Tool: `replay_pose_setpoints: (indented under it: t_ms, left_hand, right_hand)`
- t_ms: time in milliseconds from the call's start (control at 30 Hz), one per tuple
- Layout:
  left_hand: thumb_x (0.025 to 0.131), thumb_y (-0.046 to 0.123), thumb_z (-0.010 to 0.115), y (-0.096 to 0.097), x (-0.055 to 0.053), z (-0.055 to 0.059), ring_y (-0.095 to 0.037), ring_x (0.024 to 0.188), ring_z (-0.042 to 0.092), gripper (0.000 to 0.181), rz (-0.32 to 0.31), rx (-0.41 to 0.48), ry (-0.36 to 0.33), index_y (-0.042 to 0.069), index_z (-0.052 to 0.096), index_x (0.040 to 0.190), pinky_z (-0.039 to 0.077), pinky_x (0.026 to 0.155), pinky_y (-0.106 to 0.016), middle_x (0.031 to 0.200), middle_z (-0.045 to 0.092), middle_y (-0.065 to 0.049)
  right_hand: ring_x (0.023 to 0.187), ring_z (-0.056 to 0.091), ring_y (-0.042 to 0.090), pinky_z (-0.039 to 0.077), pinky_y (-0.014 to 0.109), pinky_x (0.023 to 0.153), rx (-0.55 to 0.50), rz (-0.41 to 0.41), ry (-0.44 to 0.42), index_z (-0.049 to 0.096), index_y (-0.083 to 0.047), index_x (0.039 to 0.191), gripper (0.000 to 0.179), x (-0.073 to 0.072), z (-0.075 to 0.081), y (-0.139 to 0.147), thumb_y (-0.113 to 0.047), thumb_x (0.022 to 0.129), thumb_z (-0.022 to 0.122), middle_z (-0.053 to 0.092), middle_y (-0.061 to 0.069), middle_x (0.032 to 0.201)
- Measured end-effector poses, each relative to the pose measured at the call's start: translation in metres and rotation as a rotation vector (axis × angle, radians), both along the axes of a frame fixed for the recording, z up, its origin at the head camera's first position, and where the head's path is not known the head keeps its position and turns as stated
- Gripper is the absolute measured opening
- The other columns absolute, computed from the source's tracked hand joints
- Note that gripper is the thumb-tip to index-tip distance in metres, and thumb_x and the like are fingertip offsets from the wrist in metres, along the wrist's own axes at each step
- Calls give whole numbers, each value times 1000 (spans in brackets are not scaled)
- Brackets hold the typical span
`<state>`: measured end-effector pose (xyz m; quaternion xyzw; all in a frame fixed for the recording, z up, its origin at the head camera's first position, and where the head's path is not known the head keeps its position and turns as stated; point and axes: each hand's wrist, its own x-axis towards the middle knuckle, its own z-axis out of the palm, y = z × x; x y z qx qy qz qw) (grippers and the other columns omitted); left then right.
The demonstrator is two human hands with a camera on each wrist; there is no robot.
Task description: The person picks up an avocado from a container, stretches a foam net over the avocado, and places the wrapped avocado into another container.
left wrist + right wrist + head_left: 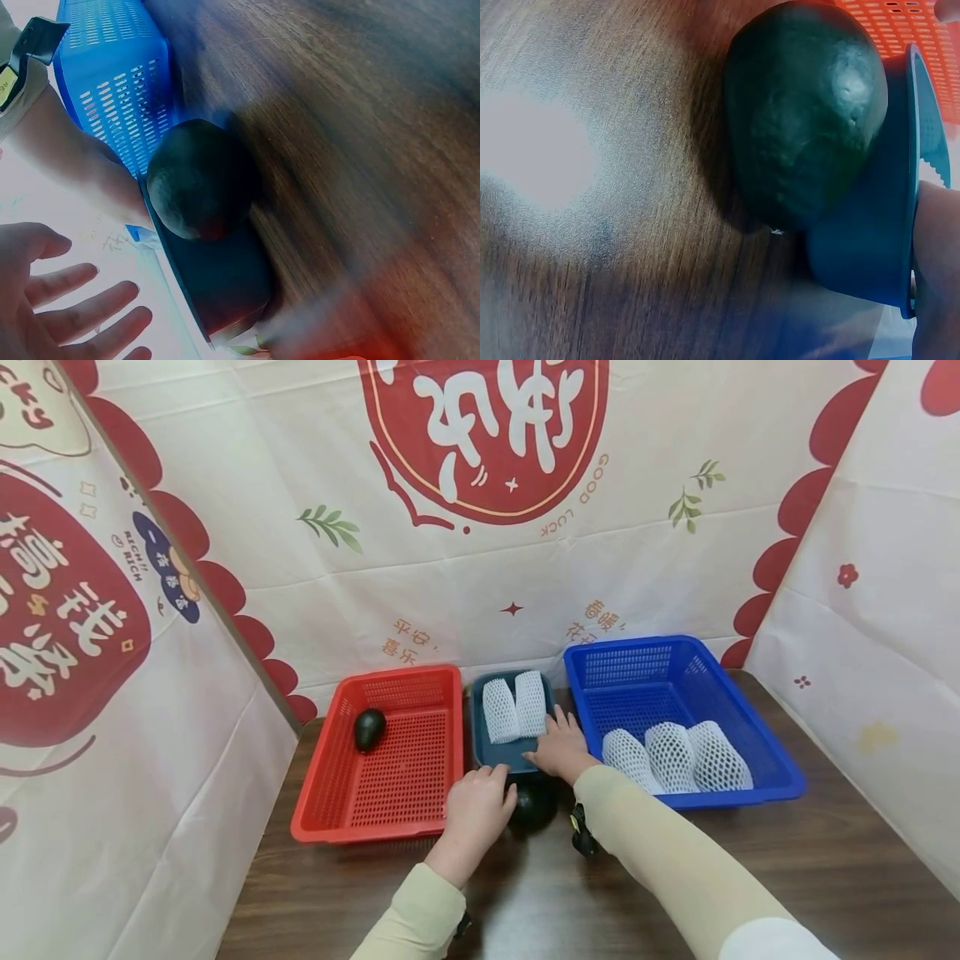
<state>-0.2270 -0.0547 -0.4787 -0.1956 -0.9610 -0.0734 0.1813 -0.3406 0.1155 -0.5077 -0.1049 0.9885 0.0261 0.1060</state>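
Observation:
A dark green avocado (534, 804) lies on the table against the near side of a small teal bin (866, 240). My left hand (480, 800) hovers just left of this avocado; in the left wrist view its fingers (97, 311) are spread and hold nothing. Over the bin's right rim reaches my right hand (562, 746), its fingers extended beside the right one of two white foam net sleeves (531, 703). The other foam net sleeve (500, 710) leans inside the same bin. Part of the right hand is hidden behind the bin wall in both wrist views.
On the left stands a red basket (453, 735) with another avocado (370, 729) in it. A blue basket (780, 768) on the right holds several net-covered items (670, 756) along its near side. A printed cloth (480, 585) hangs behind the wooden table (540, 902).

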Motion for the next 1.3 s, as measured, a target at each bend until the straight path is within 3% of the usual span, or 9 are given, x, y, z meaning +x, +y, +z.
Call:
replay_pose_setpoints:
  t_ms: [200,600,800,933,1000,1133,1300]
  left_hand:
    - [91,34,67,1,1,-1,-17,68,63,28,-7,12,1,14,71,110,54,59,-30,90,71,-4]
    - [91,32,68,0,0,0,-17,71,63,27,-8,55,-30,14,70,111,55,63,-32,92,71,-4]
    - [91,31,68,0,3,4,-17,72,62,26,-23,80,-17,14,71,109,55,63,-32,94,70,-4]
    - [91,30,67,-2,5,5,-18,76,63,25,-25,97,-12,14,71,109,55,65,-33,96,70,-4]
    - [91,30,67,-4,6,5,-18,77,64,25,-21,101,-12,14,71,110,55,66,-34,97,70,-4]
    - [91,30,67,-6,7,7,-19,79,63,26,-14,105,-12,13,71,111,55,67,-35,99,69,-6]
    - [92,31,66,-9,7,10,-20,81,62,29,-9,110,-26,12,70,113,55,68,-36,103,68,-7]
  right_hand:
    - [146,4,40,5,53,116,-28,-11,43,45,-3,145,70,0,0,1,-53,96,52,28,20,155]
    - [146,11,37,6,49,117,18,86,204,53,5,135,66,10,31,-7,-46,95,58,40,21,148]
    - [140,29,38,19,47,115,11,152,377,63,7,122,47,16,45,4,-30,94,62,54,21,135]
    - [130,44,38,30,48,110,-66,206,534,70,7,105,28,21,54,15,-16,91,62,65,19,118]
    - [127,48,37,32,47,109,-114,219,569,72,6,102,23,23,58,19,-12,90,62,67,18,114]
    - [125,51,34,38,46,106,-231,195,555,72,3,105,21,28,66,27,-8,91,60,67,17,116]
    - [111,61,34,48,48,94,-448,103,508,69,2,112,23,37,76,37,-8,92,63,66,18,118]
